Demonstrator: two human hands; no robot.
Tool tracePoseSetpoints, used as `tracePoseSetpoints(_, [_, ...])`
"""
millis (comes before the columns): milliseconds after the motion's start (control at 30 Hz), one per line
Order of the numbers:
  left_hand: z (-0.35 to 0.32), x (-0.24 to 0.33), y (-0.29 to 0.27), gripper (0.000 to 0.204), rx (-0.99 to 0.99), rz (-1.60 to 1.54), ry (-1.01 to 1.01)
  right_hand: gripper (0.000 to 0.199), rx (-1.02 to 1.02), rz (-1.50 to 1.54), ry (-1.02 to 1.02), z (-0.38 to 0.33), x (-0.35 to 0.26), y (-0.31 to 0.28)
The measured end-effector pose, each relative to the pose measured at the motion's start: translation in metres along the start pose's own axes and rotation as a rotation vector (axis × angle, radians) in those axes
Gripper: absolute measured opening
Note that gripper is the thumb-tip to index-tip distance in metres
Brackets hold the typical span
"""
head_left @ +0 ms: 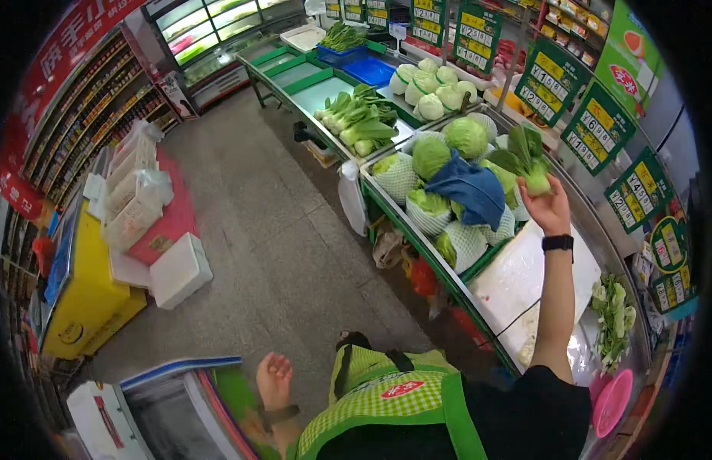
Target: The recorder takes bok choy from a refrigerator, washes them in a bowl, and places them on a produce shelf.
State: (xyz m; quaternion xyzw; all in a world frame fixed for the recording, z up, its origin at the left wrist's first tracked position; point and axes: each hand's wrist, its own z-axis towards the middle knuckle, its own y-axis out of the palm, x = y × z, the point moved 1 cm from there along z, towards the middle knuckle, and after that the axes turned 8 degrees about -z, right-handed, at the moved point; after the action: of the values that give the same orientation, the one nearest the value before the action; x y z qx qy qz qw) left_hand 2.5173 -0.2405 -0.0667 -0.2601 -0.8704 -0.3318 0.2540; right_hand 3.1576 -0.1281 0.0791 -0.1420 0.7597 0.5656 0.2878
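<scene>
My right hand (549,205) is raised over the vegetable stand, closed around the pale base of a bok choy (527,153) with its dark green leaves pointing up and away. Just left of it, a blue cloth (469,188) drapes over cabbages (466,138), several of them in white foam nets. Below my right forearm lies a white foam board (509,277). At the lower left, my left hand (274,379) hangs in the air with loosely curled fingers and nothing visible in it, beside a glass-topped chest (179,406).
More bok choy (360,119) is heaped farther along the stand, near pale cabbages (432,88) and a blue tray (369,72). Leafy greens (613,322) and a pink basin (612,402) are at the right. Across the grey floor (271,230) stand white foam boxes (179,270) and a yellow freezer (91,287).
</scene>
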Motion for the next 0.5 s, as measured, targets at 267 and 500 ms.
tracePoseSetpoints(267, [0.127, 0.121, 0.118, 0.022, -0.236, 0.089, 0.054, 0.039, 0.102, 0.048, 0.158, 0.169, 0.067, 0.129])
tracePoseSetpoints(500, [0.203, 0.159, 0.179, 0.027, -0.170, 0.098, 0.104, 0.031, 0.438, -0.287, 0.081, 0.379, 0.125, 0.118])
